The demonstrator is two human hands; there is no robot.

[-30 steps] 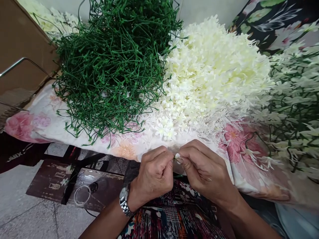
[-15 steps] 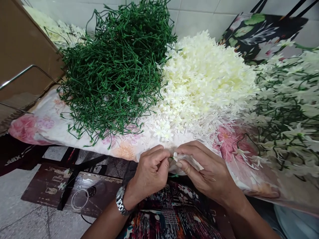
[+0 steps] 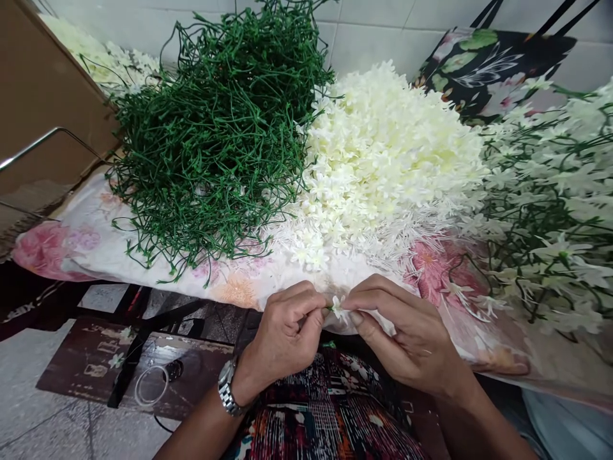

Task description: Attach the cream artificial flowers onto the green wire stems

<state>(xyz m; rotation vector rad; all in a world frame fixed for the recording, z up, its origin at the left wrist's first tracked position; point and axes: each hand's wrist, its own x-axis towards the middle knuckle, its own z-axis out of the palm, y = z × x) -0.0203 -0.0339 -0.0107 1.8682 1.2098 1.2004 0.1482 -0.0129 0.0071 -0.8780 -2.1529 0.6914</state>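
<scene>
My left hand (image 3: pixel 294 329) is closed in a pinch on a green plastic stem, whose tip (image 3: pixel 329 308) just shows past the fingers. A small white artificial flower (image 3: pixel 338 308) sits at that tip. My right hand (image 3: pixel 405 329) has thumb and forefinger closed at the flower's other side, gripping its petals or a thin white stamen; the fingers hide which. Beyond my hands lie a heap of green plastic stems (image 3: pixel 215 140) at left and a pile of cream-white artificial flowers (image 3: pixel 387 147) in the middle, with thin white strands (image 3: pixel 393 239) at its near edge.
A floral cloth (image 3: pixel 186 284) covers the work surface. Finished-looking white flowers on green stems (image 3: pixel 555 223) crowd the right side. A black floral bag (image 3: pixel 498 70) leans on the tiled wall. At left stand a brown cardboard box (image 3: pixel 52 83) and a metal bar (image 3: pixel 33 150).
The white flower now shows more openly between my fingers, its petals spread at the stem tip. Both hands stay close together; the view has shifted slightly.
</scene>
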